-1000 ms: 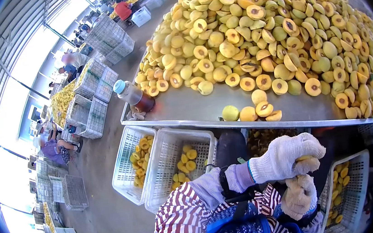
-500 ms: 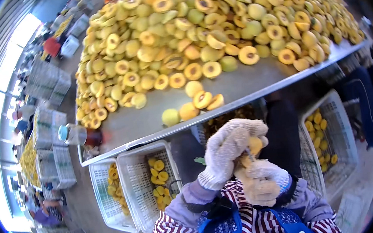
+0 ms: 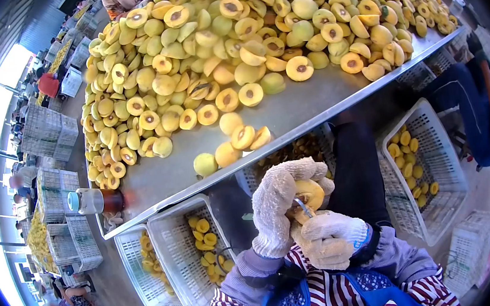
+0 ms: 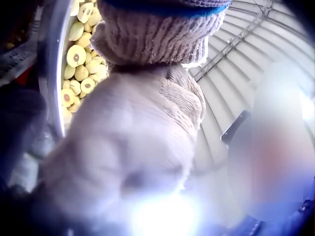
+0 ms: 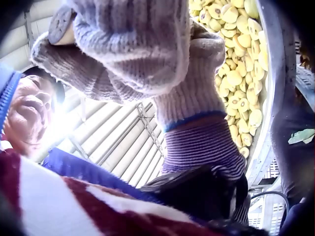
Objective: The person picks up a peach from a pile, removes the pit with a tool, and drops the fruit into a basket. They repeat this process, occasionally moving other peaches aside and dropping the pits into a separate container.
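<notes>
In the head view both hands, in knitted white gloves, meet above the lap. My left hand [image 3: 274, 206] holds a yellow peach half [image 3: 310, 191] with its fingers curled round it. From the lower right my right hand [image 3: 329, 241] grips a small tool [image 3: 304, 207], whose thin metal part is against the fruit. The round end of its wooden handle [image 5: 62, 25] pokes out of the glove in the right wrist view. The left glove [image 4: 118, 142] fills the left wrist view, blurred, and hides the fruit there.
Ahead, a metal table [image 3: 152, 177] bears a big heap of peach halves [image 3: 205, 55]. A bottle of dark liquid [image 3: 98, 201] stands at its left corner. White crates with peach halves flank the legs, one left crate [image 3: 198, 301] and one right crate [image 3: 437, 216]. Another person's leg [image 3: 464, 112] is at the right.
The hands have come together, and the tool now meets the peach half in the left hand. The head view has turned, bringing the right crate fully into sight.
</notes>
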The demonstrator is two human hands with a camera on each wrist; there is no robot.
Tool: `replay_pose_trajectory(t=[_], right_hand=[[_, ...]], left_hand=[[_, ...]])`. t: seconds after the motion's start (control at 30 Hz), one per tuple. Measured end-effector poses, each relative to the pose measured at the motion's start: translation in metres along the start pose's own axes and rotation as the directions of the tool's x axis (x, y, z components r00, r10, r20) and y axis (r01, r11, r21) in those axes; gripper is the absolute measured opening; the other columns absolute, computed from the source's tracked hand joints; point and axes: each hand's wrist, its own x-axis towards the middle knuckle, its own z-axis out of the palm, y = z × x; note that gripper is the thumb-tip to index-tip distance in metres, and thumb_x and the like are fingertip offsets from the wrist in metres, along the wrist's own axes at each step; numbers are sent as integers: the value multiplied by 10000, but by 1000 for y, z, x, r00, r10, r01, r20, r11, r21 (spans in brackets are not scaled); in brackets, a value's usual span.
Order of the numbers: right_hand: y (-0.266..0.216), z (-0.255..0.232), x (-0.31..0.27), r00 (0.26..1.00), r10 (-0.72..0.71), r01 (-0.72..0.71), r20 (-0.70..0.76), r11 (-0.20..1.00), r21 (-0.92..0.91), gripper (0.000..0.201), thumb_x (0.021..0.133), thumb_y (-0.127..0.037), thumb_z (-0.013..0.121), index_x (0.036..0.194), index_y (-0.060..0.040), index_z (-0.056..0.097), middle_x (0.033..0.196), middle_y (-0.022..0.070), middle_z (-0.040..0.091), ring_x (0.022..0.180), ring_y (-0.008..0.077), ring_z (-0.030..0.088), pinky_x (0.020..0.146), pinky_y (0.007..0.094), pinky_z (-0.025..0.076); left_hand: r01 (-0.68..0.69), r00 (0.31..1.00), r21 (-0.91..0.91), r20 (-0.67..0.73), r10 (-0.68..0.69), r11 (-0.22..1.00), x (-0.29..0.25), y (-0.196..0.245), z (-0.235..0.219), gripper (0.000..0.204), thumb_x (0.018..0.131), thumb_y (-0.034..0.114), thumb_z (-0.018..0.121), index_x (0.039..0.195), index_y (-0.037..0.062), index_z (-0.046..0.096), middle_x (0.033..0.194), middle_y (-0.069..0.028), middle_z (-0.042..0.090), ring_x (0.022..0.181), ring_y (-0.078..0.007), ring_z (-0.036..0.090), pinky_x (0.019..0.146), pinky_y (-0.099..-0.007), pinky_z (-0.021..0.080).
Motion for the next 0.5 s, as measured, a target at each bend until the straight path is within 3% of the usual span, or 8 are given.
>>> replay_pose_trajectory(t=[0.1, 0.2, 0.27, 0.3, 0.33, 0.37, 0.43, 0.5], right_hand=[[-4, 28, 3, 965, -71, 26, -251, 983, -180, 258, 1013, -258, 501, 905, -27, 544, 447, 5, 426, 284, 140, 387, 275, 299, 333], [-7, 40, 2, 941, -163, -8, -297, 866, -501, 308, 1006, -349, 548, 894, -64, 579, 596, 23, 528, 469, 121, 535, 409, 294, 421], [-6, 39, 4, 944, -267, 85, -197, 768, -635, 277, 1001, -316, 567, 927, -50, 579, 594, 11, 526, 467, 112, 518, 427, 265, 422], [-6, 33, 6, 963, -230, 111, -142, 815, -569, 259, 995, -298, 580, 941, -45, 578, 589, 7, 523, 463, 108, 510, 426, 257, 418], [-5, 28, 8, 978, -192, 125, -87, 859, -497, 242, 990, -280, 592, 955, -41, 577, 585, 3, 519, 458, 105, 502, 424, 248, 413], [-7, 14, 13, 996, -89, 84, -4, 959, -272, 225, 982, -261, 608, 967, -39, 576, 576, 0, 513, 450, 103, 495, 412, 246, 403], [-14, 13, 12, 1000, -15, 13, -9, 989, -150, 203, 970, -229, 629, 975, -35, 572, 566, 4, 505, 428, 105, 480, 385, 247, 381], [-21, 34, -1, 974, -69, -15, -215, 931, -365, 190, 961, -205, 641, 965, -30, 567, 563, 19, 499, 402, 111, 464, 355, 255, 356]], left_hand=[[-18, 996, -70, -85, 12, 997, -2, -3, 7, 592, 982, 553, 492, 1184, 3, 574, 1130, -184, 645, 921, -290, 680, 821, -407, 568], [25, 993, -285, -102, -56, 958, -4, -3, 5, 517, 984, 457, 558, 1221, -2, 561, 1184, -197, 634, 992, -304, 675, 847, -431, 586], [95, 989, -595, -34, -143, 798, 5, -12, -6, 508, 986, 470, 548, 1210, 14, 566, 1169, -177, 640, 973, -297, 682, 740, -380, 606], [126, 985, -725, 10, -173, 677, 9, -15, -9, 504, 987, 476, 543, 1204, 22, 568, 1162, -167, 643, 964, -293, 685, 686, -354, 617], [65, 957, -587, -193, -218, 807, 8, -11, -3, 469, 999, 466, 524, 1200, 44, 565, 1121, -142, 656, 929, -270, 694, 541, -290, 589], [14, 956, -424, -261, -136, 906, 7, -6, -7, 463, 1002, 458, 521, 1208, 46, 564, 1110, -138, 660, 925, -268, 695, 534, -291, 586], [-79, 936, -49, -349, 57, 996, -1, 11, -30, 452, 1007, 444, 515, 1224, 50, 562, 1087, -131, 667, 916, -264, 697, 522, -293, 579], [-205, 850, 73, -481, 215, 976, -18, 19, -85, 420, 1009, 424, 522, 1193, 54, 597, 1082, -115, 670, 955, -243, 686, 621, -294, 587]])
